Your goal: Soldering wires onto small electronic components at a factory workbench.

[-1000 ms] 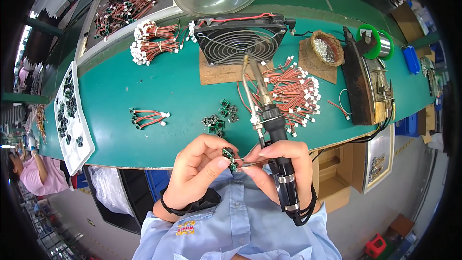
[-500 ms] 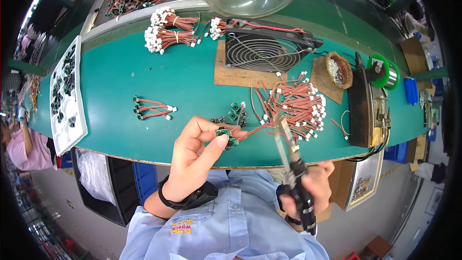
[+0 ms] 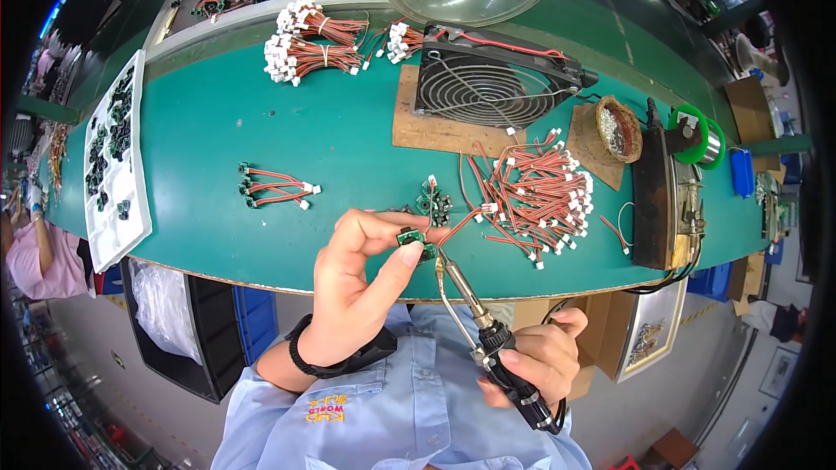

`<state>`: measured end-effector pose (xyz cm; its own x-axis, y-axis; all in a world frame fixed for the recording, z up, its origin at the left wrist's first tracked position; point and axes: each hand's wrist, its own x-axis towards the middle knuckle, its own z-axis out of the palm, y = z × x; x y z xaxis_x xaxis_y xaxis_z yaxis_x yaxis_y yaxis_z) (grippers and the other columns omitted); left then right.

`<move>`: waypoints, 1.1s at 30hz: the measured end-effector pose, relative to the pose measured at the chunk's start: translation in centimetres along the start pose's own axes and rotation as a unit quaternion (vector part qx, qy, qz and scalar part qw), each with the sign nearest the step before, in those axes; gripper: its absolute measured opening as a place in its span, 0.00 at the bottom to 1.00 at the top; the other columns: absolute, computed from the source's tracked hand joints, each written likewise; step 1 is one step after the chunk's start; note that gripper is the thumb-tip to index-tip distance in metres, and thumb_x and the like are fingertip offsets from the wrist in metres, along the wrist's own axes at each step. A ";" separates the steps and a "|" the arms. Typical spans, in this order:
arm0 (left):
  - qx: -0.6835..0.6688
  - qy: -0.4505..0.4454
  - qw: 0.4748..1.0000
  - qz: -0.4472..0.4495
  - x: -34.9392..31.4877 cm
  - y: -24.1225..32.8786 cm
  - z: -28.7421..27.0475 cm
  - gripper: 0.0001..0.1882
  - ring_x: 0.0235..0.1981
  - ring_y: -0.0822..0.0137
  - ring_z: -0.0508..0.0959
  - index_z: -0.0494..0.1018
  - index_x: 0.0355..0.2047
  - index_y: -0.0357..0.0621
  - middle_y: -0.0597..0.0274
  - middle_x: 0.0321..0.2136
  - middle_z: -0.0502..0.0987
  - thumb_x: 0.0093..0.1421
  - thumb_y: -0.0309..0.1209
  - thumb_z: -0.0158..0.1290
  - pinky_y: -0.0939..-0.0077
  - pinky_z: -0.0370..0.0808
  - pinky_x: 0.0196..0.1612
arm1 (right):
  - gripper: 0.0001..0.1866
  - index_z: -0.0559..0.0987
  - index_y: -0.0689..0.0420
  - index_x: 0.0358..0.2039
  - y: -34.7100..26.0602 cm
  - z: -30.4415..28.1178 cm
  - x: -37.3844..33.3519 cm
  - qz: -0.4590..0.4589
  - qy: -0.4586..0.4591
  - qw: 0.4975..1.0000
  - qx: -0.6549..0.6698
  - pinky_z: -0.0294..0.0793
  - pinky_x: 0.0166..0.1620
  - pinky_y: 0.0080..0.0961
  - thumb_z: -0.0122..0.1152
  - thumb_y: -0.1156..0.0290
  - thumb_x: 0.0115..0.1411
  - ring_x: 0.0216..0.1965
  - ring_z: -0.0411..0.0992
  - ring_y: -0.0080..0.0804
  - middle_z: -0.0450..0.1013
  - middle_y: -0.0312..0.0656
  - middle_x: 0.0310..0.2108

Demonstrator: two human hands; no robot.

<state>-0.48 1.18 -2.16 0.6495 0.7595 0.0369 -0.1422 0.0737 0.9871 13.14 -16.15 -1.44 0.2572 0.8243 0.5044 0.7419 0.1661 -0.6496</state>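
Note:
In my left hand (image 3: 355, 289), a small green circuit board (image 3: 409, 237) is pinched between thumb and fingers. A red wire lead (image 3: 463, 224) with a white connector runs from the board toward the right. My right hand (image 3: 547, 362) grips a black-handled soldering iron (image 3: 498, 344) with a thin curved tube alongside its barrel. The iron's tip is at the board's right edge, by the wire end; whether it touches is too small to tell. Just beyond my left fingertips lie several more green boards (image 3: 433, 200), partly hidden by the hand.
A pile of red leads (image 3: 544, 196) lies right of the boards, with a black fan (image 3: 488, 87) behind. Farther right are a tip-cleaning bowl (image 3: 616, 129), a soldering station (image 3: 657, 200) and a green solder spool (image 3: 697, 137). Wired boards (image 3: 274, 187) and a white tray (image 3: 113, 231) are left.
The soldering iron, blurred and pointing up over the leads before, has swung left and down so its tip is at the board. My left hand keeps its pinch, almost in place.

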 end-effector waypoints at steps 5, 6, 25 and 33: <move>0.015 -0.008 1.000 -0.002 -0.2 -0.4 -0.4 0.04 0.43 0.61 0.76 0.61 0.34 0.38 0.47 0.40 0.74 0.61 0.24 0.45 0.68 0.68 0.50 | 0.18 0.79 0.45 0.34 0.0 0.1 -0.2 0.005 -0.003 1.000 -0.007 0.55 0.46 0.26 0.71 0.61 0.39 0.24 0.70 0.20 0.71 0.27 0.21; 0.029 -0.011 1.000 0.003 -0.2 -0.4 -0.4 0.04 0.43 0.61 0.76 0.61 0.34 0.38 0.47 0.40 0.74 0.61 0.24 0.45 0.68 0.68 0.50 | 0.18 0.79 0.45 0.34 0.0 0.1 -0.2 0.003 -0.002 1.000 -0.007 0.55 0.45 0.26 0.71 0.61 0.39 0.23 0.70 0.20 0.71 0.27 0.21; 0.137 -0.013 0.990 0.028 -0.3 0.5 -0.2 0.05 0.44 0.64 0.76 0.60 0.32 0.44 0.52 0.40 0.77 0.60 0.26 0.47 0.63 0.44 0.59 | 0.19 0.78 0.45 0.34 0.3 0.2 -0.3 -0.007 0.016 1.000 0.006 0.56 0.43 0.27 0.71 0.62 0.38 0.22 0.70 0.21 0.71 0.28 0.21; 0.155 0.017 0.986 0.064 -0.2 0.6 0.1 0.06 0.42 0.67 0.74 0.64 0.30 0.42 0.57 0.35 0.80 0.58 0.24 0.51 0.73 0.59 0.48 | 0.19 0.79 0.45 0.34 0.2 0.1 -0.8 -0.009 0.014 1.000 0.008 0.56 0.43 0.27 0.72 0.62 0.38 0.23 0.71 0.21 0.71 0.28 0.21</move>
<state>-0.58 0.98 -1.56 0.6142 0.7720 0.1635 0.0180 -0.2208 0.9751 13.03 -16.70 -1.98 0.2606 0.8061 0.5313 0.7368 0.1895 -0.6490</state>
